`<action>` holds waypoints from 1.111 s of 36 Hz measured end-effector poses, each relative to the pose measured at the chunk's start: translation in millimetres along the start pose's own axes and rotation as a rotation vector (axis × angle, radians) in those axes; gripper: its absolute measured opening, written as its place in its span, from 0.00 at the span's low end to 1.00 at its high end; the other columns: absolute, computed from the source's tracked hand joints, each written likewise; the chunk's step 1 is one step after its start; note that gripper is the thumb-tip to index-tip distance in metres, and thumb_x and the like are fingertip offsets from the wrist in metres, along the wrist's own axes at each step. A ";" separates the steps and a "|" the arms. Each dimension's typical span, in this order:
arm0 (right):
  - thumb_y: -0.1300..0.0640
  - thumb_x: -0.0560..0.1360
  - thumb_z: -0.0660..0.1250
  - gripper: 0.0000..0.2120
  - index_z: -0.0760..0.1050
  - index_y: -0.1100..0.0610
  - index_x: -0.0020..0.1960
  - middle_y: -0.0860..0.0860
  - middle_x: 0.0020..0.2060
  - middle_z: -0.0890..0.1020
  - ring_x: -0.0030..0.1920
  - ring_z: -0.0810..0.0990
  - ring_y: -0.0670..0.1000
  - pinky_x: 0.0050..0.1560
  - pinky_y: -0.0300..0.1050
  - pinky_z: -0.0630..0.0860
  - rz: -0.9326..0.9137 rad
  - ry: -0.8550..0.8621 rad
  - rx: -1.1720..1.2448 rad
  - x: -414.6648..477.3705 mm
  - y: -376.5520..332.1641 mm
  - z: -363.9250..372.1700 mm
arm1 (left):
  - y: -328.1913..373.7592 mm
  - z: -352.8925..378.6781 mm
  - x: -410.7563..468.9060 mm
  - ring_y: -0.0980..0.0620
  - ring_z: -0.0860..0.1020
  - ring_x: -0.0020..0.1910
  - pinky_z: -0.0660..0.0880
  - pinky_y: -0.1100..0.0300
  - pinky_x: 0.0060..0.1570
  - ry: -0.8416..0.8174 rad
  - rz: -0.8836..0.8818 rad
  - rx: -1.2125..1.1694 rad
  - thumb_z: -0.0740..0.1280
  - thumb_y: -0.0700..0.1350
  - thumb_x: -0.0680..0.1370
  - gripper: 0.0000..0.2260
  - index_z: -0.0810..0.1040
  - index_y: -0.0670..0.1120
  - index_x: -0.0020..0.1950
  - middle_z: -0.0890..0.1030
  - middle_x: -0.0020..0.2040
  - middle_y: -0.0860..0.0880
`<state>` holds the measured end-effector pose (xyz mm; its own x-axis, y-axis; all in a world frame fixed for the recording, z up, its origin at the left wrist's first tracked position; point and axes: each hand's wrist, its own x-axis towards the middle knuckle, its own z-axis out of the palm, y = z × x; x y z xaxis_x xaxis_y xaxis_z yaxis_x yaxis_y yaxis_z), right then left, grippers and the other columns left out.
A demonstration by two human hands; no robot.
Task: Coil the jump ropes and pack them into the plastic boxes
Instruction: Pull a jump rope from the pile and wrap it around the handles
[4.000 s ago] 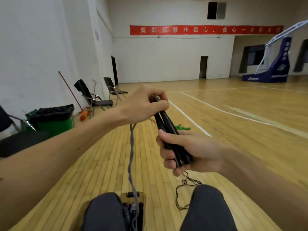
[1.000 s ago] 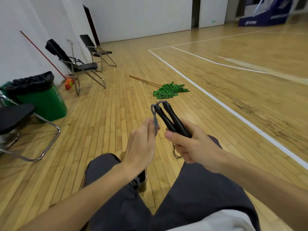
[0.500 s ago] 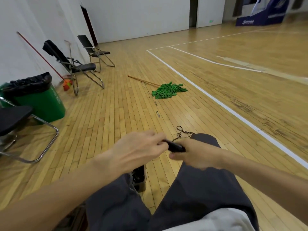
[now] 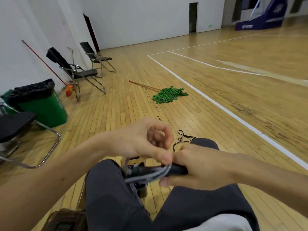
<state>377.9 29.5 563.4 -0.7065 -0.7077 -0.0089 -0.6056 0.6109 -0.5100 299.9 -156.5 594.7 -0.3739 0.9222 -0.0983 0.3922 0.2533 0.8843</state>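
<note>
1. The right hand (image 4: 201,169) is closed round the two black handles (image 4: 177,169) of a jump rope. Its fingers wrap over the top and its thumb lies underneath, holding the handles level above the lap.
2. The left hand (image 4: 145,140) touches the right hand from the left. Its fingers are curled, and its thumb tip presses on the grey rope (image 4: 147,176) where the strands meet the handles. The fingertips are blurred, so a pinch cannot be confirmed.
3. The rope's strands leave the handles as a bunch, running leftwards below the left hand.
4. Directly under both hands, a clear plastic box (image 4: 143,191) stands on the floor between the person's knees, with dark items inside.
5. Just beyond the hands, a thin black cord (image 4: 183,139) lies tangled on the wooden floor.
6. Well ahead of the hands lies a green mop (image 4: 168,96).
7. Far to the left stand a green bin (image 4: 45,107) and two folding chairs (image 4: 78,73) near the white wall.
</note>
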 end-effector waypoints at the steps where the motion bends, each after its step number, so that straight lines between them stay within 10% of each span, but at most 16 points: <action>1: 0.43 0.81 0.64 0.11 0.68 0.42 0.41 0.46 0.27 0.72 0.26 0.72 0.49 0.29 0.38 0.68 -0.017 0.064 0.052 -1.2 -0.3 -2.4 | -1.3 -0.6 -0.4 0.52 0.73 0.30 0.69 0.62 0.29 0.029 0.013 -0.098 0.77 0.52 0.70 0.12 0.77 0.49 0.43 0.78 0.35 0.50; 8: 0.38 0.75 0.65 0.18 0.70 0.49 0.56 0.52 0.33 0.79 0.30 0.73 0.53 0.32 0.51 0.72 0.005 0.494 0.299 0.5 11.3 3.1 | -12.8 6.9 8.4 0.40 0.67 0.37 0.54 0.46 0.33 0.367 0.130 -0.216 0.73 0.62 0.72 0.12 0.80 0.55 0.38 0.74 0.35 0.42; 14: 0.38 0.74 0.64 0.16 0.61 0.34 0.57 0.54 0.33 0.79 0.27 0.70 0.51 0.31 0.45 0.69 0.036 0.640 0.349 3.1 12.0 9.3 | -11.4 10.7 10.2 0.54 0.63 0.22 0.58 0.66 0.21 0.455 0.005 -0.364 0.68 0.47 0.78 0.11 0.76 0.52 0.35 0.70 0.28 0.48; 23: 0.49 0.80 0.67 0.12 0.75 0.44 0.63 0.46 0.34 0.75 0.33 0.70 0.48 0.33 0.43 0.68 0.023 0.627 0.480 9.1 29.7 2.9 | -26.0 25.4 7.7 0.54 0.67 0.24 0.64 0.64 0.24 0.476 -0.187 -0.357 0.61 0.54 0.80 0.17 0.75 0.45 0.63 0.72 0.29 0.50; 33: 0.52 0.81 0.68 0.05 0.75 0.46 0.56 0.47 0.37 0.75 0.30 0.71 0.41 0.29 0.35 0.69 0.371 0.522 0.518 -0.5 86.2 -5.8 | -37.8 27.4 -6.0 0.56 0.66 0.28 0.65 0.58 0.30 0.410 -0.272 0.367 0.59 0.56 0.83 0.12 0.75 0.54 0.44 0.69 0.29 0.55; 40: 0.51 0.81 0.68 0.07 0.75 0.45 0.58 0.46 0.35 0.75 0.32 0.70 0.46 0.34 0.43 0.69 0.428 0.222 0.440 10.4 80.6 4.0 | 0.9 5.6 -4.4 0.59 0.72 0.31 0.67 0.65 0.35 0.296 -0.152 1.115 0.57 0.57 0.83 0.15 0.80 0.51 0.57 0.76 0.36 0.56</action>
<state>323.2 69.9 518.8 -0.9393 -0.3151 -0.1359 -0.0803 0.5869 -0.8056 306.7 -158.7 593.5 -0.6047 0.7932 0.0716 0.7934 0.6078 -0.0338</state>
